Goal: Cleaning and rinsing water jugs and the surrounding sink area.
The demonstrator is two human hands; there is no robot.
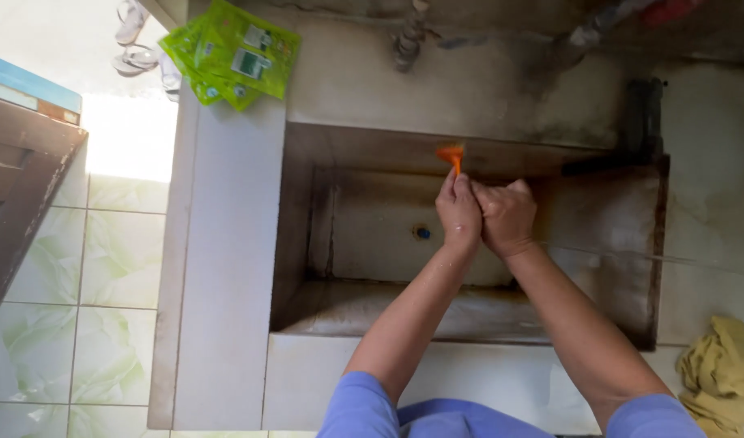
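**Hands pressed together over the basin, a scrap of orange between them**

You stood at a deep concrete sink point(307, 243) with both forearms reaching down over its front rim. Your left hand point(459, 212) and right hand point(507, 217) were pushed against each other above the basin floor, wet and shining. The left fingers lay close together and pointed up, and they pinched a small orange thing point(451, 154) whose tip poked out above them. The right hand was curled into a loose fist against the left; I could not tell whether its fingers also gripped the orange thing or only pressed on your other hand.

As I judge it, you were in the middle of rubbing or rinsing that orange thing between your hands. A next move would call for a firm hold on it, since it was small, wet and mostly buried in your grip, and the drain hole point(421, 233) lay just below and to the left.

The orange thing looked thin and pointed, like a torn bit of plastic or a folded sachet, bright against the grey wall. Too little showed to say more.

A green packet point(236, 55) lay on the ledge at the far left corner, well apart from your hands, and a yellow cloth point(717, 369) sat crumpled on the counter to your right.
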